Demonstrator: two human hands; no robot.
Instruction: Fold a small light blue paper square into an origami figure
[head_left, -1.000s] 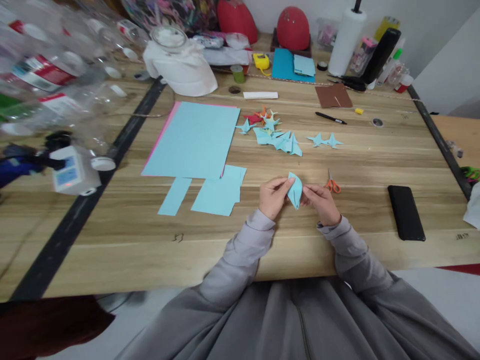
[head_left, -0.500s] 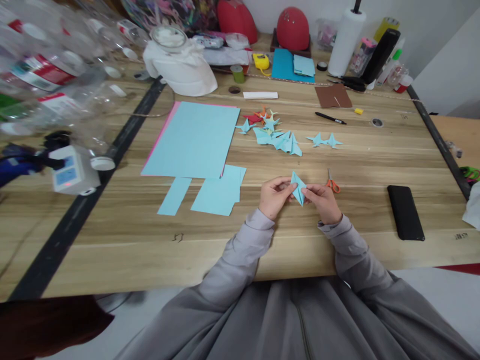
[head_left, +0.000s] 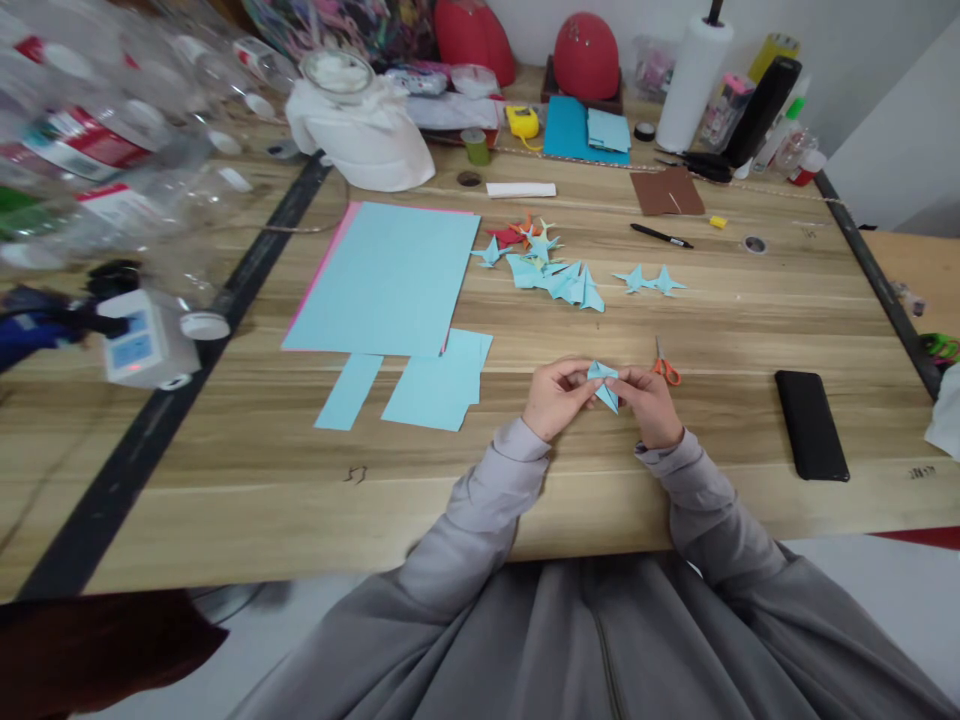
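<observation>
Both hands pinch one small piece of folded light-blue origami paper [head_left: 606, 395] above the table near its front edge. My left hand [head_left: 556, 397] grips its left side with thumb and fingers, and my right hand [head_left: 651, 402] grips its right side. The upper part of the paper is bent over; a point sticks down below the thumbs. Fingers hide part of the folds. Just beyond my right hand lie scissors [head_left: 666, 372] with orange handles. Farther back are folded light-blue paper cranes [head_left: 637, 280] and a pile of folded blue, red and orange paper pieces [head_left: 555, 275].
Large light-blue sheets [head_left: 382, 280] over pink paper lie to the left, with cut blue pieces [head_left: 435, 385] in front. A black phone [head_left: 811, 425] rests at the right. Plastic bottles [head_left: 90, 145] crowd the far left. A pen [head_left: 660, 236] and brown paper [head_left: 667, 191] lie toward the back.
The paper's upper tip, which pointed up as part of a long diamond, is now folded over, so the piece looks shorter. My left hand has shifted slightly right.
</observation>
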